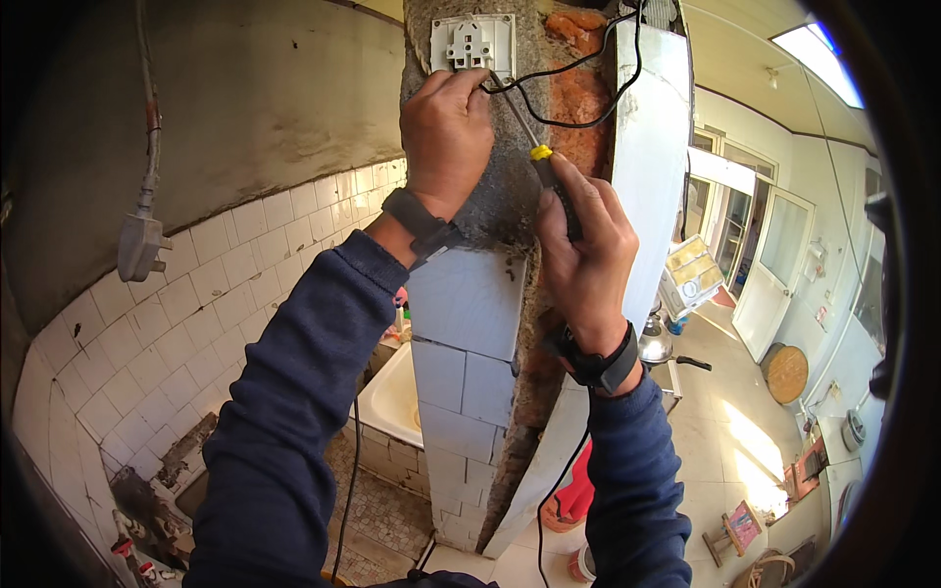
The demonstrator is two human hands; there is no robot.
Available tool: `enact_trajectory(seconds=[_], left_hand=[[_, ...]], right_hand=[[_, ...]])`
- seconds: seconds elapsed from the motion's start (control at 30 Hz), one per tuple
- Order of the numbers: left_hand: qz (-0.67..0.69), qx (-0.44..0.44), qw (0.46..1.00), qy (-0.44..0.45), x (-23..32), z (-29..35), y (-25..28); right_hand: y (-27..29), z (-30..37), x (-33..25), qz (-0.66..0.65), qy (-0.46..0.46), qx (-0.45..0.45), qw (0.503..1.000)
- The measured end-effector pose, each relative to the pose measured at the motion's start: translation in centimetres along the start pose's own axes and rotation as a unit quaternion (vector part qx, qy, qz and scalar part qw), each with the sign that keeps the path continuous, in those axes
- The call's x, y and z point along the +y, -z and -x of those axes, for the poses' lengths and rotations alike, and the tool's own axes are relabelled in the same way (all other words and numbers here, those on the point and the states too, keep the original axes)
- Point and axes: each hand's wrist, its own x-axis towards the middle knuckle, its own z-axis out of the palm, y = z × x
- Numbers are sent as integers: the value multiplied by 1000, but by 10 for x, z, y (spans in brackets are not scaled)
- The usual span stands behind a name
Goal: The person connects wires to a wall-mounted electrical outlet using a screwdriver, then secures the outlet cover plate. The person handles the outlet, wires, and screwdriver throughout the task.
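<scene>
A white wall socket (470, 46), its back with the terminal block facing me, is at the top of a bare, rough pillar. My left hand (448, 137) is closed at the socket's lower edge, the fingertips pinched where a black wire (537, 76) meets it; the thumb is mostly hidden. In my right hand (588, 235) is a screwdriver (541, 154) with a black and yellow handle. Its shaft slants up to the left, and the tip reaches the socket's underside beside my left fingertips. Both wrists wear dark bands.
Black wire loops past exposed brick (578, 83) on the pillar's right. A grey plug (143, 245) hangs on a cord at the left, before a tiled wall (225, 255). Below stands a white basin (399, 392). A kettle (655, 338) is right of the pillar; farther off is a white door (774, 274).
</scene>
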Motion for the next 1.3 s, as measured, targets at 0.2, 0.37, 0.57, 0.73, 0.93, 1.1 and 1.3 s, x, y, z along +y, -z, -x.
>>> enact_trajectory(seconds=[0.2, 0.37, 0.57, 0.73, 0.93, 1.1, 1.3], left_hand=[[-5, 3, 1000, 3, -1, 0, 0], [-7, 4, 1000, 4, 1, 1, -1], [-30, 20, 999, -22, 1, 0, -2], [-32, 13, 999, -34, 0, -1, -1], [-29, 16, 999, -31, 1, -2, -2], [-36, 14, 998, -39, 1, -3, -3], [-31, 20, 999, -38, 2, -3, -3]], right_hand=[[-1, -3, 5, -20, 29, 20, 999], [-1, -3, 5, -8, 13, 9, 1000], [-4, -1, 6, -13, 25, 19, 999], [-9, 1, 4, -29, 22, 33, 999], [-12, 3, 2, -42, -14, 16, 999], [-17, 3, 6, -45, 12, 45, 998], [-20, 1, 7, -83, -67, 31, 994]])
